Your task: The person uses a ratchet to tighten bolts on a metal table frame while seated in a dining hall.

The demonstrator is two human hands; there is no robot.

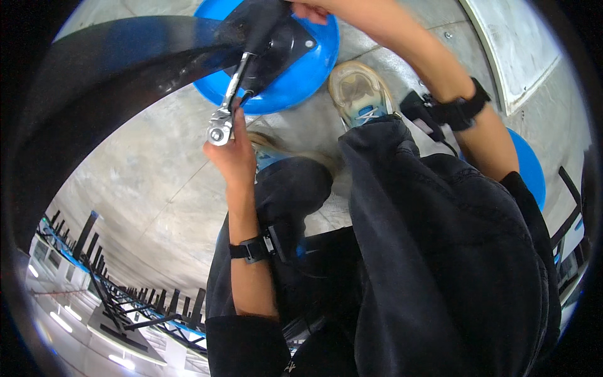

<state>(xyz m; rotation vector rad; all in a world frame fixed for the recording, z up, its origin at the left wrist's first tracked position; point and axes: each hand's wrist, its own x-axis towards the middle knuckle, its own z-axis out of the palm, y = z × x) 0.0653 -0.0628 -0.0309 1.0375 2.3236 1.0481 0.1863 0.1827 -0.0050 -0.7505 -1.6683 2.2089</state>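
A silver wrench (pixel 230 94) slants upward from my left hand (pixel 231 154), whose fingers are closed around its lower end. Its upper end meets a black bracket-like piece (pixel 267 28) with a pointed plate and a bright bolt or hole near one corner. That piece lies over a round blue plastic base (pixel 317 69). A long, curved black part (pixel 125 53) sweeps in from the left and joins it. At the top edge, my right hand (pixel 312 12) rests against the black piece with fingers curled; the picture's edge cuts part of it off, and what it grips is hidden.
My shoes (pixel 361 94) stand on the grey concrete floor (pixel 144 163) close to the blue base. Small metal hardware (pixel 448 36) lies on the floor beside a white panel (pixel 527 63). Another blue rounded edge (pixel 529 166) shows by my right arm. Black racks (pixel 151 305) line the lower left.
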